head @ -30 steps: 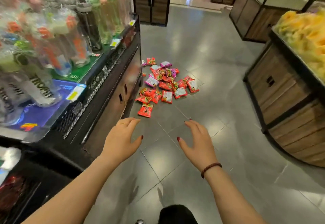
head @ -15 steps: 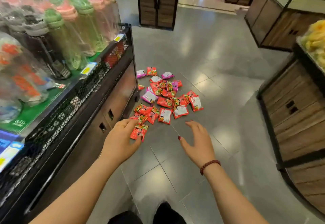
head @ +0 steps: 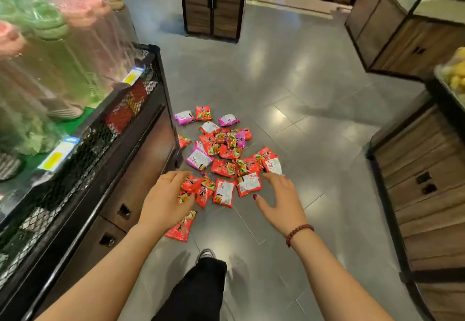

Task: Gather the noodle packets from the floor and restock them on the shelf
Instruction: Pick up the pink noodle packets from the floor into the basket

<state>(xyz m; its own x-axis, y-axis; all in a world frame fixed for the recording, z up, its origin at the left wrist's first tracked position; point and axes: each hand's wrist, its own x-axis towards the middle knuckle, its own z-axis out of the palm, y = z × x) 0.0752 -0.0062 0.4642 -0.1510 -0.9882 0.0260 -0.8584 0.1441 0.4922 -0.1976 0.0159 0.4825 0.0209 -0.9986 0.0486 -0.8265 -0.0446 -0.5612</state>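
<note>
A loose heap of small glossy plastic noodle packets (head: 224, 154) lies in the middle of the frame on the grey tiled floor (head: 289, 89), close against the foot of the black mesh-fronted shelf (head: 141, 144) that runs down the left side. Most packets are bright red with orange and green print, a few are magenta (head: 227, 120), and several lie face down showing white printed backs. One red packet (head: 180, 228) lies apart, nearest the viewer, partly under the left wrist.

The left hand (head: 163, 202) reaches into the near edge of the heap, fingers bent down over the closest red packets; whether they grip one cannot be told. The right hand (head: 283, 202) is spread wide, holding nothing, fingertips at a white-backed packet (head: 249, 185). A brown beaded bracelet (head: 299, 232) circles the right wrist.
</note>
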